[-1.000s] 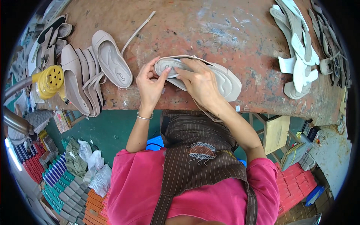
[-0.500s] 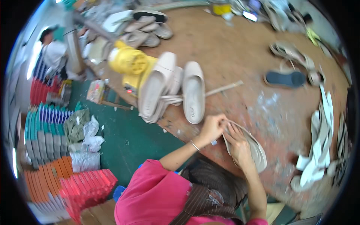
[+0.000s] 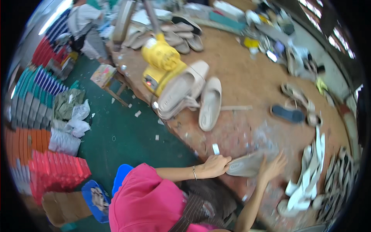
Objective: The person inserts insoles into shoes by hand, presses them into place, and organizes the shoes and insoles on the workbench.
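At the table's near edge lies a beige flat shoe [image 3: 244,165], its insole facing up and its toe pointing right. My left hand [image 3: 215,166] pinches the heel end of this shoe. My right hand [image 3: 273,167] is at the toe end, slightly blurred, with its fingers spread; part of the toe is hidden behind it. Farther off, another beige flat [image 3: 211,104] rests beside a stack of similar shoes [image 3: 178,92]. A small white tag-like piece [image 3: 215,149] lies just beyond my left hand.
A yellow machine [image 3: 160,58] stands behind the stacked shoes. To the right are a dark sole [image 3: 286,113], white strips [image 3: 307,170] and several strappy pieces [image 3: 336,185]. Left of the table, on the green floor, are a stool [image 3: 104,75], stacked red boxes [image 3: 58,166] and a blue basket [image 3: 94,201].
The shoe has swung from slanting to lying sideways. My right hand has left its inside and opened near the toe, while my left hand stays on the heel end. The view has shifted.
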A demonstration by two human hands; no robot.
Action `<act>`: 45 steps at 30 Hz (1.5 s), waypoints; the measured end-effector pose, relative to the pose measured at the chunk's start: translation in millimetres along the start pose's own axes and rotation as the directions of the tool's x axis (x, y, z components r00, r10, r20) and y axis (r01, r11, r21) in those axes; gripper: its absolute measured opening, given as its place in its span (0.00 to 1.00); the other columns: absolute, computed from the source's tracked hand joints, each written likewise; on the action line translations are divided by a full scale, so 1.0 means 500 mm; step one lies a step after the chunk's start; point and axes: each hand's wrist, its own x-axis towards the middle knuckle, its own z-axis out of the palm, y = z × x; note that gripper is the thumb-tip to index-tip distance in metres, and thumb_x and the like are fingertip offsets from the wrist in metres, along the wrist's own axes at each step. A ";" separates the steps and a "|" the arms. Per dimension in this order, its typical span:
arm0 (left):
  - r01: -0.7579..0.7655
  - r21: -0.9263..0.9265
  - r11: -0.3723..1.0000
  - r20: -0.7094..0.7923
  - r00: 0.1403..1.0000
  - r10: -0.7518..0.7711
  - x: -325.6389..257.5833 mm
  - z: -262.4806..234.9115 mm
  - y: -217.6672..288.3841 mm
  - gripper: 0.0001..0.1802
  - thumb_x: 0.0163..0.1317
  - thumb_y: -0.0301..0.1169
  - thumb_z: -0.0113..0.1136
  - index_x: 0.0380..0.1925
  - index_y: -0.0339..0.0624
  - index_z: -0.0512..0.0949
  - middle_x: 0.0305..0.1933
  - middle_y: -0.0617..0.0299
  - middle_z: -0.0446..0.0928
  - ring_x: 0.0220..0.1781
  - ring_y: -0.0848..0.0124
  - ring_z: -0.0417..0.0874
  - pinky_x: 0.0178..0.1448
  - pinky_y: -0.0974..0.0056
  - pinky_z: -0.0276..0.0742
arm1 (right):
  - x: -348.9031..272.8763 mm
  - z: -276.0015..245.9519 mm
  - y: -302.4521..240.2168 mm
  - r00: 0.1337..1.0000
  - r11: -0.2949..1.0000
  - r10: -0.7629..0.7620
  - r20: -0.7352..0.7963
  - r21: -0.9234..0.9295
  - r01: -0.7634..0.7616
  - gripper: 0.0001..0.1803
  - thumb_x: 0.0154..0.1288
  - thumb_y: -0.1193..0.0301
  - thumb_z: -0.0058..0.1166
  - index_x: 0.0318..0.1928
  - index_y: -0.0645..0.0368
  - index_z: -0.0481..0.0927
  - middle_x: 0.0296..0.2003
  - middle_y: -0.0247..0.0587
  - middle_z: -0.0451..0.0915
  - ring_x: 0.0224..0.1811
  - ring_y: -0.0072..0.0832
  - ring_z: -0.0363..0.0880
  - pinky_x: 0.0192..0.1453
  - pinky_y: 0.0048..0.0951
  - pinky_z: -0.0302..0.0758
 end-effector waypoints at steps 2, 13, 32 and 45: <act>-0.081 0.169 0.982 0.176 0.983 0.051 -0.033 0.020 0.041 0.11 0.59 0.37 0.59 0.29 0.42 0.76 0.22 0.47 0.79 0.27 0.46 0.82 0.29 0.47 0.73 | 0.024 0.056 0.076 0.990 0.905 0.080 0.114 0.409 -0.120 0.41 0.55 0.63 0.69 0.66 0.65 0.66 0.59 0.61 0.72 0.63 0.46 0.72 0.68 0.39 0.65; -0.537 0.360 0.763 0.352 0.836 0.422 -0.075 0.127 0.041 0.31 0.56 0.38 0.60 0.59 0.34 0.72 0.64 0.48 0.69 0.72 0.48 0.58 0.73 0.35 0.47 | -0.176 -0.062 -0.092 0.939 0.939 -0.153 0.309 0.341 0.041 0.33 0.58 0.81 0.46 0.67 0.70 0.62 0.63 0.61 0.67 0.70 0.52 0.62 0.71 0.44 0.63; -0.501 0.264 0.824 0.275 0.858 0.433 -0.067 0.131 0.043 0.27 0.53 0.32 0.64 0.53 0.28 0.74 0.58 0.46 0.74 0.65 0.51 0.68 0.66 0.48 0.63 | -0.153 0.010 -0.123 0.937 0.984 -0.075 0.341 0.180 0.013 0.33 0.60 0.80 0.49 0.63 0.87 0.55 0.63 0.83 0.56 0.66 0.71 0.58 0.69 0.54 0.63; -0.414 0.408 0.813 0.213 0.910 0.356 0.015 0.131 0.122 0.25 0.52 0.36 0.66 0.46 0.29 0.75 0.46 0.46 0.71 0.51 0.47 0.71 0.67 0.38 0.59 | 0.021 0.075 -0.055 0.612 0.984 -0.144 0.778 0.178 0.005 0.18 0.54 0.73 0.51 0.44 0.70 0.74 0.43 0.62 0.78 0.48 0.48 0.77 0.52 0.42 0.74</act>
